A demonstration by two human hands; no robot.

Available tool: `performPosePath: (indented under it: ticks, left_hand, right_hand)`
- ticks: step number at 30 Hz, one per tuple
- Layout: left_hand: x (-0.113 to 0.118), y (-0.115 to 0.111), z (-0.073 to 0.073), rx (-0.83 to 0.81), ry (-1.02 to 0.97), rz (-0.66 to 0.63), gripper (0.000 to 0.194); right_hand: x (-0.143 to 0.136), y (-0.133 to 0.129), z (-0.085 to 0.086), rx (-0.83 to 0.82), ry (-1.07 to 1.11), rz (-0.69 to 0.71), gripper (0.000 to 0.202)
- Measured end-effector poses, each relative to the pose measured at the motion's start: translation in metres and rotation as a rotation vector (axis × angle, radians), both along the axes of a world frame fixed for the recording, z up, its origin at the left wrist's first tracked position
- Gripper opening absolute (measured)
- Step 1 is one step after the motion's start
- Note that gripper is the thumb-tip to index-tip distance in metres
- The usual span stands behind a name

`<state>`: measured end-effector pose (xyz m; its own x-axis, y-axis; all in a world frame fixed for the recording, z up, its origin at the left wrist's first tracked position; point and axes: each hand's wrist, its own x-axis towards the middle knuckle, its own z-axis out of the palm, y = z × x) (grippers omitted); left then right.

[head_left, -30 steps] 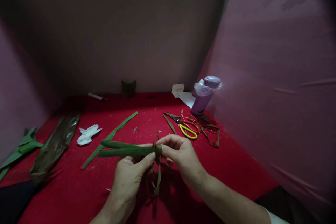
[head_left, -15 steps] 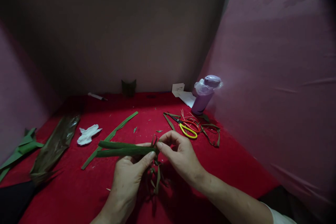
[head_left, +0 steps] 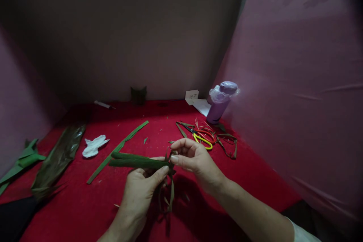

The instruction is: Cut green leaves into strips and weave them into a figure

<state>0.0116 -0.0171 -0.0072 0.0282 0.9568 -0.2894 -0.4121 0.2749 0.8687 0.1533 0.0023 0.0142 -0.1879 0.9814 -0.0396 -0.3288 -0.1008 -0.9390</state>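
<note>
In the head view, the dark green leaf piece with two long, narrow blades [head_left: 136, 163] is held above the red cloth-covered tabletop [head_left: 232, 185], its long axis running nearly level across the person's front. Its blades point away to the left of the left hand [head_left: 138, 193], while its knotted end lies at the right, between the two hands. The left grip is closed on the piece just left of that end, thumb pressed on top; the fingers underneath are partly hidden. The right hand [head_left: 202, 164] comes in from the opposite side, its thumb and forefinger appearing to pinch a small, curled brownish-green strip [head_left: 172, 153] at the knotted end. Both grips are thus near the same end, the right one nearer to the curl and the left one nearer to the blades. Thin, olive-brown leaf strips [head_left: 172, 193] hang below this end, between the hands. The scissors with red and yellow handles [head_left: 209, 146] lie beyond the right hand, and a long, flat green leaf strip [head_left: 119, 148] lies slantwise beyond the blades.
</note>
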Motion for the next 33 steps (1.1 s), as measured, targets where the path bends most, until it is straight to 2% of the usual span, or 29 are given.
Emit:
performPosePath:
  ticks: [2,7,11,17,23,29,33]
  left_hand:
    - [0.0,0.0,0.0,-0.014,0.013,-0.006,0.031]
    - [-0.001,0.0,-0.001,-0.008,0.035,-0.031,0.031]
    - [-0.001,-0.001,-0.001,0.024,0.097,-0.054,0.03]
    - [0.0,-0.004,0.003,0.086,0.21,-0.074,0.026]
    - [0.001,-0.004,0.003,0.092,0.216,-0.085,0.025]
    - [0.0,-0.004,0.004,0.088,0.232,-0.09,0.027]
    - [0.0,-0.004,0.004,0.064,0.242,-0.11,0.025]
  right_hand:
    - [0.001,0.001,0.002,0.021,-0.025,0.0,0.023]
    - [0.001,0.002,0.006,0.194,-0.179,-0.068,0.011]
    - [0.0,0.001,0.003,0.18,-0.234,-0.05,0.015]
    - [-0.004,-0.005,-0.002,0.35,-0.503,-0.195,0.007]
    - [-0.002,-0.008,0.005,0.372,-0.443,-0.189,0.007]
    - [-0.001,-0.008,0.003,0.325,-0.412,-0.161,0.005]
    - [0.001,-0.008,0.001,0.357,-0.452,-0.15,0.005]
